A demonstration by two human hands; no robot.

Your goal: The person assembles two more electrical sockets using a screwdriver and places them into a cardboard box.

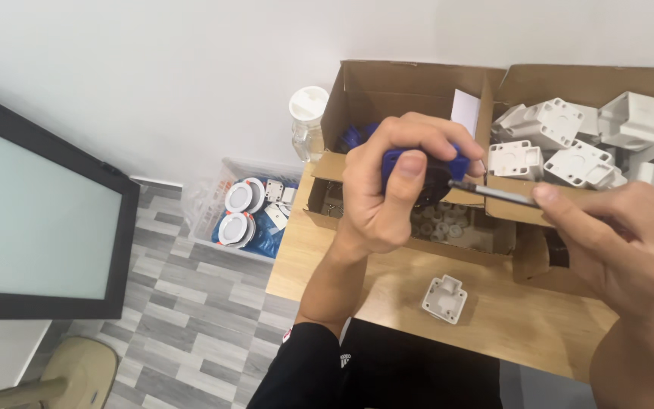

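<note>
The person's left hand is raised above the wooden worktop, its fingers curled tight around the blue handle of a screwdriver, thumb pressed along the front of the grip. The right hand comes in from the other side, with its fingers pinching the grey metal shaft near the tip; the forefinger lies along the steel. The tool hangs level, just in front of an open cardboard box that stands at the back of the worktop against the white wall. Beside that box, farther from the left hand, a second cardboard box is heaped with white plastic housings. Below the screwdriver, a low tray of the first box holds small pale parts, too small to tell apart. One single white plastic piece lies alone on the worktop, nearer the person than the boxes. Behind the first box stands a clear bottle with a white cap, and on the grey floor below it a clear bin holds round white fittings.
</note>
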